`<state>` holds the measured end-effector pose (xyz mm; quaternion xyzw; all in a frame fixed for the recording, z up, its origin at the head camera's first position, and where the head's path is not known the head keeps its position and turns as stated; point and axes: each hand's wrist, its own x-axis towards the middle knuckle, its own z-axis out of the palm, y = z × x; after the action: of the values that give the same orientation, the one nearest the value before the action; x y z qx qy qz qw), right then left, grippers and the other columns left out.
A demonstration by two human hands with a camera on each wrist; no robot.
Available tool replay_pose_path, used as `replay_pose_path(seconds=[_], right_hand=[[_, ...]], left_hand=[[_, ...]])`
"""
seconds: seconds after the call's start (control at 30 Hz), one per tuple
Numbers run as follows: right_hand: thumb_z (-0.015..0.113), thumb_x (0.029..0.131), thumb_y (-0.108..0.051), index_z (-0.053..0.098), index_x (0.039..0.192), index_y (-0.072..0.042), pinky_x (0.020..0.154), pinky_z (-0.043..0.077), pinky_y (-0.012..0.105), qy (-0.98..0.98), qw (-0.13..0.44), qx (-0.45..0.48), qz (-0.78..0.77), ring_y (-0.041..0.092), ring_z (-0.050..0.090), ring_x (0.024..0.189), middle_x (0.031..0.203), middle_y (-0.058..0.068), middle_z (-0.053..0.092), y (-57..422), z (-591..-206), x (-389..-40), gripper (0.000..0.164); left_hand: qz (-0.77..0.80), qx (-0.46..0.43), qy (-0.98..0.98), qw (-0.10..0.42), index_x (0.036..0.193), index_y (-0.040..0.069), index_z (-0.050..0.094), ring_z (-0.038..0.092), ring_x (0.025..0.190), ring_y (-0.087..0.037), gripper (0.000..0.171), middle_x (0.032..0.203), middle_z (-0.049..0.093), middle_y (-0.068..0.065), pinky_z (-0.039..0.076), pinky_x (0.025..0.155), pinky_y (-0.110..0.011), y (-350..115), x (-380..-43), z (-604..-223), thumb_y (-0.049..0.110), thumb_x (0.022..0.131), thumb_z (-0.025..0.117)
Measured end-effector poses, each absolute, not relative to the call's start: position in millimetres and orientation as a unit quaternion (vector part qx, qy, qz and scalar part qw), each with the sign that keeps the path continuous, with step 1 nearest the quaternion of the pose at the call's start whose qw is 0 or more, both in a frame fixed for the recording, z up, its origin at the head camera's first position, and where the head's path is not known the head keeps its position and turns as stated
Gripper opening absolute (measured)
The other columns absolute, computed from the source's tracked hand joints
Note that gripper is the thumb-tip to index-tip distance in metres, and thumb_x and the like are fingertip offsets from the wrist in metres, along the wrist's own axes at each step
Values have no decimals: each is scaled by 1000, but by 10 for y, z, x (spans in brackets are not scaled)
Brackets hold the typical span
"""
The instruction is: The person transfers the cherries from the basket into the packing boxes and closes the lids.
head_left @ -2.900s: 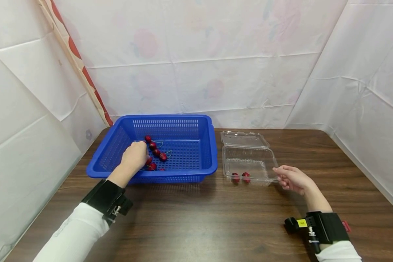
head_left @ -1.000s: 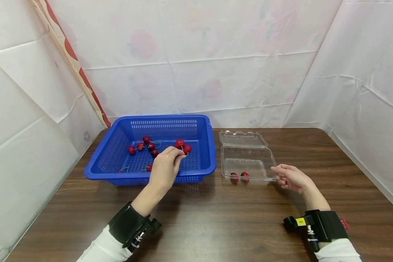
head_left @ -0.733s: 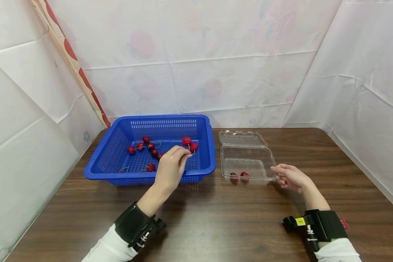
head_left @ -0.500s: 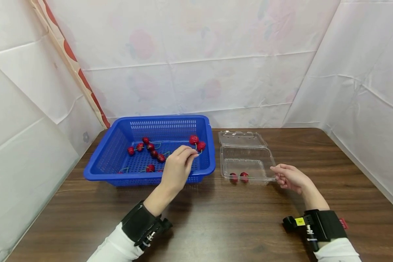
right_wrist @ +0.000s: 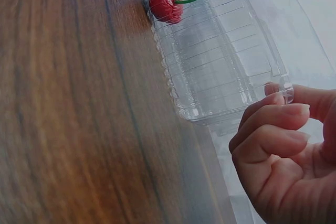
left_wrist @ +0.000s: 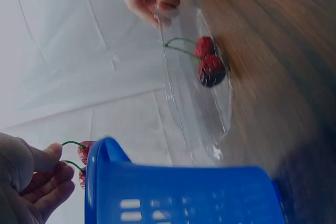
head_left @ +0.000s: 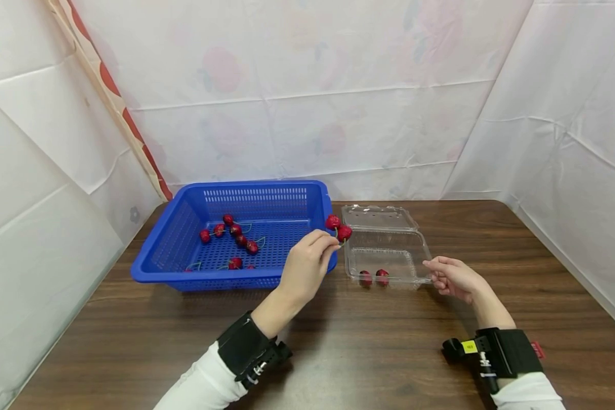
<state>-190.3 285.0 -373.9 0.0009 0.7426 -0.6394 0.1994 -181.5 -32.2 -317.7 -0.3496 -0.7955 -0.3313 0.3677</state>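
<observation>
My left hand (head_left: 305, 265) pinches two red cherries (head_left: 338, 228) by their green stems between thumb and fingers. They hang in the air over the blue basket's right rim, close to the clear plastic clamshell box (head_left: 389, 250). With thumb and finger, my right hand (head_left: 456, 278) pinches the near right corner of that box, whose lid lies open at the back. Inside it, near the front wall, sit two cherries (right_wrist: 166, 4) with joined green stems. The blue basket (head_left: 236, 275) holds several more cherries (head_left: 236, 229), mostly left of its middle.
Basket and box stand side by side on a brown wooden table (head_left: 369, 353). A pale patterned sheet (head_left: 297, 102) hangs behind them, and further white sheeting closes off both sides.
My left hand has lifted the two cherries out of the basket's cluster and carried them rightward, past the basket's right rim. The right hand has stayed at the box corner.
</observation>
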Motion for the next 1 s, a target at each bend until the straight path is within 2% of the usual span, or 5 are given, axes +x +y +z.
replay_pose_path(seconds=[1.0], right_hand=[[46,93,-24,40,78,-11,47,32,22,739,201,-5,-643,7,34,50,64,-2,40,2843,-3736,-1889,21]], left_hand=[[-252,-387,-833,304,81,5,65,58,74,-11,4,79,59,-1,47,67,-21,229,-1777,-3349,6,82,62]])
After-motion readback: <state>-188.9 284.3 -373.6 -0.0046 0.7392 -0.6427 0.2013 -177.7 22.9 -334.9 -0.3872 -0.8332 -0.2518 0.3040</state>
